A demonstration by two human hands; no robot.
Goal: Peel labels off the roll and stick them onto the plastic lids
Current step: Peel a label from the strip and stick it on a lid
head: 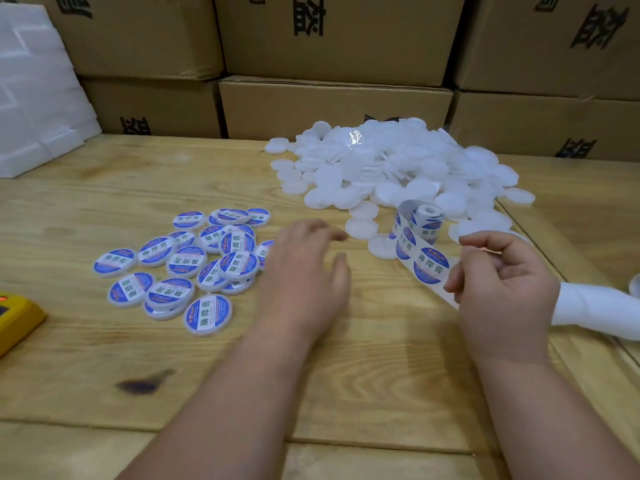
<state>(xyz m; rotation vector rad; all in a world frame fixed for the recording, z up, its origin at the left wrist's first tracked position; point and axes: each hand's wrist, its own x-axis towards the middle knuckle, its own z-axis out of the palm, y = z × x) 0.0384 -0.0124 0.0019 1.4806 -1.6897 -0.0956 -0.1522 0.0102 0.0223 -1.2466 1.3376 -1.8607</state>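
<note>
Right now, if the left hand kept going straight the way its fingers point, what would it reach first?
Probably the loose unlabeled white lids just past the left hand's fingertips, ahead of the big pile; depth is hard to judge.

Label roll [424,221]: small, stood on the wooden table beside the heap, its strip of round blue-and-white labels [431,268] trailing forward, pinched at its near end. Plain lids [398,168]: white round discs, heaped at the far right. Labelled lids [187,268]: loose overlapping cluster at left, labels facing up.
</note>
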